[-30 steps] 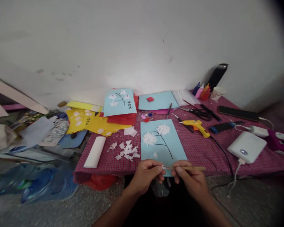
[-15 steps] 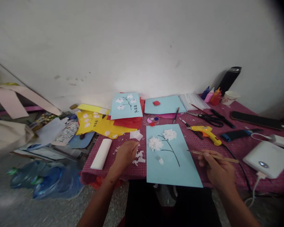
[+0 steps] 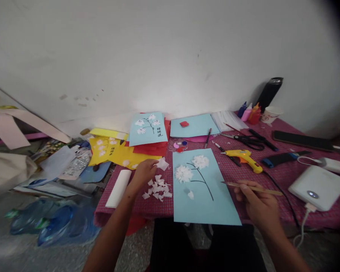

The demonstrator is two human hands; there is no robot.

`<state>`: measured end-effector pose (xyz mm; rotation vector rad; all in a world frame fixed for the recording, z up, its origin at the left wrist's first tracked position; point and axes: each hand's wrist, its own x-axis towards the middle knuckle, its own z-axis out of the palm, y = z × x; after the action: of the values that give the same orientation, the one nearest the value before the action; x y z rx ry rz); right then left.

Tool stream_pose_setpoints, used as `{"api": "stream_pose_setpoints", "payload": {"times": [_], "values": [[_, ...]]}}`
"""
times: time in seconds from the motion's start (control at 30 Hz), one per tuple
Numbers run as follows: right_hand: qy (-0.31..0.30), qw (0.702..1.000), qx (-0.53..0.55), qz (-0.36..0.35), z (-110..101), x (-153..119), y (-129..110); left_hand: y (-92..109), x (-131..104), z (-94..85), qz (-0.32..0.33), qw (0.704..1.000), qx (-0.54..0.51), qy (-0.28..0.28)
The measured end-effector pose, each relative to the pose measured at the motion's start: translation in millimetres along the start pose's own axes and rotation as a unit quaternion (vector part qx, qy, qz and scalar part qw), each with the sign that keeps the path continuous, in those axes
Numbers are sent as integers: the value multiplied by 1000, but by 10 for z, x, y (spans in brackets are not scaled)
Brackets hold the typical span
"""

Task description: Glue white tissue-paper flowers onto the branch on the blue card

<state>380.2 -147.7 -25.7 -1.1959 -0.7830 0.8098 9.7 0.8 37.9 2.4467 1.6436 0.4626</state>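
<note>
My left hand (image 3: 144,173) reaches over the left part of the table, its fingers closed at the edge of a white tissue paper piece (image 3: 162,164). Just below lie several torn white paper scraps (image 3: 158,189). In my right hand (image 3: 257,202) is a slim wooden brush (image 3: 262,189), held sideways with its dark pointed tip over the right edge of a light blue sheet (image 3: 198,211). That sheet bears two fluffy white paper flowers (image 3: 184,173), drawn black stems and one small white tuft (image 3: 190,195).
A white roll (image 3: 119,189) lies at the left edge. Right of the sheet are a yellow glue gun (image 3: 243,156), scissors (image 3: 248,140) and a white power bank (image 3: 319,189). Finished cards (image 3: 147,128), paint bottles (image 3: 253,113) and a black flask (image 3: 269,94) stand behind.
My left hand has moved up and left from the scraps to the larger tissue piece, uncovering the scrap pile. My right hand keeps the brush almost in place. The view has shifted slightly.
</note>
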Motion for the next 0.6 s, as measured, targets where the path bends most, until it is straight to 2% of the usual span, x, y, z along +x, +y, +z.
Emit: {"api": "stream_pose_setpoints", "payload": {"times": [0.1, 0.23, 0.43, 0.6], "values": [[-18, 1000, -5, 17, -35, -1, 46, -30, 180, 106, 2, 1000, 15, -21], [-14, 1000, -27, 6, -60, 0, 83, -43, 261, 191, 6, 999, 24, -35], [-24, 999, -23, 3, -44, -10, 58, -44, 245, 163, 2, 999, 0, -38], [-25, 999, -27, 2, -44, -9, 66, -32, 271, 110, -30, 998, -58, -7]]}}
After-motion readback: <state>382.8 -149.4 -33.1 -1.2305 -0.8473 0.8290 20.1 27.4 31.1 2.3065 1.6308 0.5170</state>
